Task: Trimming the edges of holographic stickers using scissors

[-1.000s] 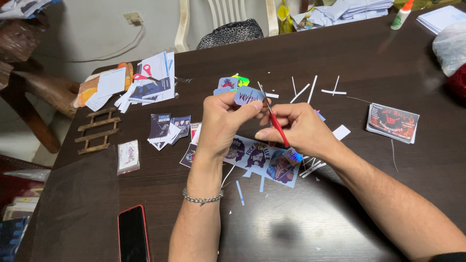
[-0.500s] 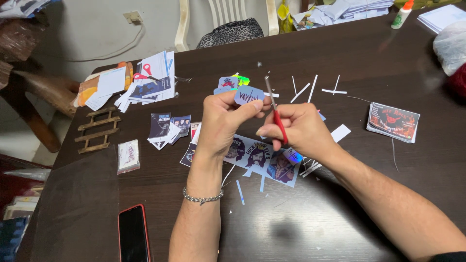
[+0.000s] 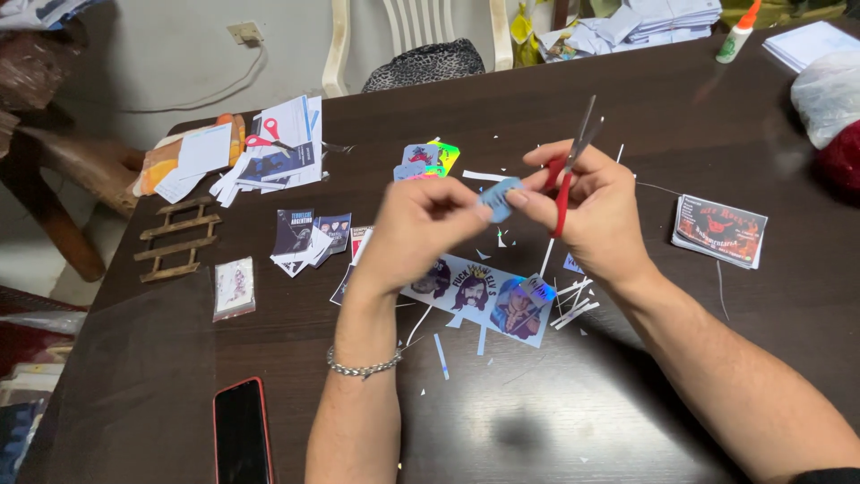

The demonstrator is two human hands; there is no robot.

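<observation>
A black phone in a red case [image 3: 240, 436] lies at the near left of the dark tabletop [image 3: 681, 116], beyond it a small wooden ladder-like frame [image 3: 176, 238] and a heap of papers with red scissors [image 3: 266, 136] on top. At the middle, the left hand [image 3: 414, 235] pinches a small blue cutout [image 3: 498, 198] held above a strip of printed portrait stickers [image 3: 484, 298]. The right hand [image 3: 596, 211] touches the same cutout while gripping red-handled scissors [image 3: 570, 161], blades pointing up. Farther right lies a stack of dark cards [image 3: 719, 230].
</observation>
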